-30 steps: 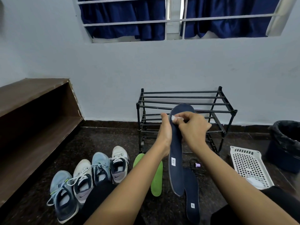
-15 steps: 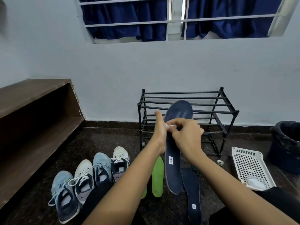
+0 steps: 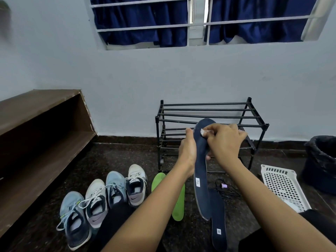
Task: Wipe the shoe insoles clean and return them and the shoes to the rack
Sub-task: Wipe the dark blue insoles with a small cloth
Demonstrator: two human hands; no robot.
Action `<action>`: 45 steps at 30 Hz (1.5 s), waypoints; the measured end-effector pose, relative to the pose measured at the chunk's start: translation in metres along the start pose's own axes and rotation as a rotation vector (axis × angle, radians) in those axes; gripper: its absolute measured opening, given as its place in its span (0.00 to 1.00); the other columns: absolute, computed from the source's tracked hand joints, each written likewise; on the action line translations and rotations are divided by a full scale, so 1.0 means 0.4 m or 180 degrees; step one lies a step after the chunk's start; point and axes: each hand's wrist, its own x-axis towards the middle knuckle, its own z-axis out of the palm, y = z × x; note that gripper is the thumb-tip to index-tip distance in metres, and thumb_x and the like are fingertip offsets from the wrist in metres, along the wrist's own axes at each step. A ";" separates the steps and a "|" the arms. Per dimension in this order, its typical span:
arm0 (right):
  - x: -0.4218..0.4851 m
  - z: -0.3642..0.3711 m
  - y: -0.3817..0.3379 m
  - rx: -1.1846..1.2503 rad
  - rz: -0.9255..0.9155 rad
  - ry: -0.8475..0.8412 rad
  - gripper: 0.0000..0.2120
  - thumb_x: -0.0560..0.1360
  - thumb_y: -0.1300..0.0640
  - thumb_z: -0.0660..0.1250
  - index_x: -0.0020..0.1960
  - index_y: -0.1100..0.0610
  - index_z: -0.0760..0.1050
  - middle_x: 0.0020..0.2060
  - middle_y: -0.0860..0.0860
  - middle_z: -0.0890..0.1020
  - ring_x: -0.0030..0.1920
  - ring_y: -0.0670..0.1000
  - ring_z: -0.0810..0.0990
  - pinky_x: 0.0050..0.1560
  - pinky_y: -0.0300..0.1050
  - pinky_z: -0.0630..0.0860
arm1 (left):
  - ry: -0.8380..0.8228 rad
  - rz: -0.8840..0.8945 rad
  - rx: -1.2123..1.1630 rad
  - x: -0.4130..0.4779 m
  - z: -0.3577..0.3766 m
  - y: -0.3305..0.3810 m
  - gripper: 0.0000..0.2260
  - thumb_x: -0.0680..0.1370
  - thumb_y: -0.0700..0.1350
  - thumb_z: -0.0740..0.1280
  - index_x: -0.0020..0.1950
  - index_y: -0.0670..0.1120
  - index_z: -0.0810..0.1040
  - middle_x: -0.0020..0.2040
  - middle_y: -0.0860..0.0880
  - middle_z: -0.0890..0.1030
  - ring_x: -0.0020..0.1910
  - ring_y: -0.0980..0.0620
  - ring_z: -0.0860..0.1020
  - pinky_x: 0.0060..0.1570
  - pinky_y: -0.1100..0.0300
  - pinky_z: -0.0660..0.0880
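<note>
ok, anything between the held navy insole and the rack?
Nothing visible. The left hand holds the navy insole up right in front of the rack, whose visible bars are bare. The right hand pinches a white wad against it. The shoes and green insole lie on the floor to the left.

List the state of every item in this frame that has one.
held navy insole, upright off the floor, gripped by left hand
right hand, pinching a white wipe against the insole's upper end
second navy insole, flat on the floor
green insoles, on the floor, out of shoes
four shoes, in a row on the floor, laced
shoe rack, upright, no shoes on it
bin, open, lined black
</note>
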 end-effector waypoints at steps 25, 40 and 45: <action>0.016 -0.015 -0.008 0.0195 0.0008 -0.0269 0.04 0.73 0.47 0.69 0.45 0.44 0.82 0.39 0.48 0.80 0.56 0.52 0.70 0.50 0.50 0.57 | 0.0227 0.0242 0.0535 -0.023 -0.002 0.010 0.26 0.80 0.65 0.51 0.58 0.47 0.78 0.47 0.39 0.84 0.37 0.44 0.84 0.40 0.52 0.82; -0.078 0.006 -0.048 0.0339 -0.0422 -0.0393 0.09 0.73 0.57 0.67 0.44 0.43 0.82 0.36 0.43 0.77 0.53 0.50 0.70 0.45 0.47 0.54 | 0.0223 0.0004 0.0088 -0.012 -0.025 0.026 0.32 0.76 0.69 0.53 0.56 0.45 0.82 0.50 0.39 0.84 0.49 0.42 0.83 0.54 0.48 0.79; -0.037 -0.013 -0.030 0.0478 -0.0236 -0.0315 0.05 0.72 0.53 0.70 0.43 0.43 0.82 0.35 0.43 0.77 0.53 0.50 0.71 0.47 0.47 0.55 | 0.0185 0.0123 0.0238 -0.008 -0.007 0.017 0.32 0.70 0.69 0.53 0.50 0.47 0.84 0.49 0.41 0.85 0.53 0.40 0.82 0.57 0.42 0.77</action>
